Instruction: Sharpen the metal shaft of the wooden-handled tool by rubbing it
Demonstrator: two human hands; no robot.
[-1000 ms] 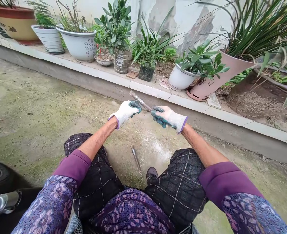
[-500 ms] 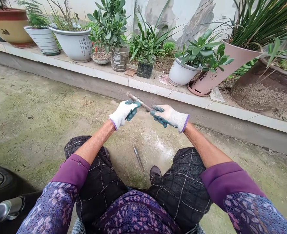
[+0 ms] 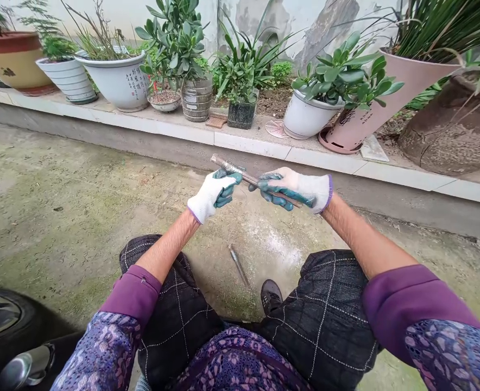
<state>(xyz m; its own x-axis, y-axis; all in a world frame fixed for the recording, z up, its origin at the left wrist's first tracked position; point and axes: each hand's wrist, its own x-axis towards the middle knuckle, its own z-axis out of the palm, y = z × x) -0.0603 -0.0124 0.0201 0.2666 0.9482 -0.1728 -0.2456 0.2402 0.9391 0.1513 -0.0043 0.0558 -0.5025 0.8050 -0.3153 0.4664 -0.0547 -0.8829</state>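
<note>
A slim brown-grey rod [image 3: 250, 178] with silvery wire or thread wound round its upper left part is held slantwise between my gloved hands. My left hand [image 3: 213, 194], in a white glove with green coated fingers, is closed on the rod by the wound part, thumb on top. My right hand [image 3: 299, 187], gloved alike, is closed round the lower part, and the rod's end shows beneath the palm. On the ground between my feet lies a similar rod [image 3: 240, 267], also with a silvery wound end. What the rods are exactly cannot be made out.
A tiled ledge [image 3: 248, 145] runs across ahead, lined with potted plants such as a white pot [image 3: 311, 115] and a pink pot [image 3: 358, 127]. At lower left are a wheel [image 3: 4, 315] and a shiny metal cup-like thing [image 3: 26, 366]. White powder [image 3: 276, 244] marks the concrete.
My right hand has moved further along the rod, whose lower end now shows under the palm. Both hands sit slightly further right in view, as the camera has shifted.
</note>
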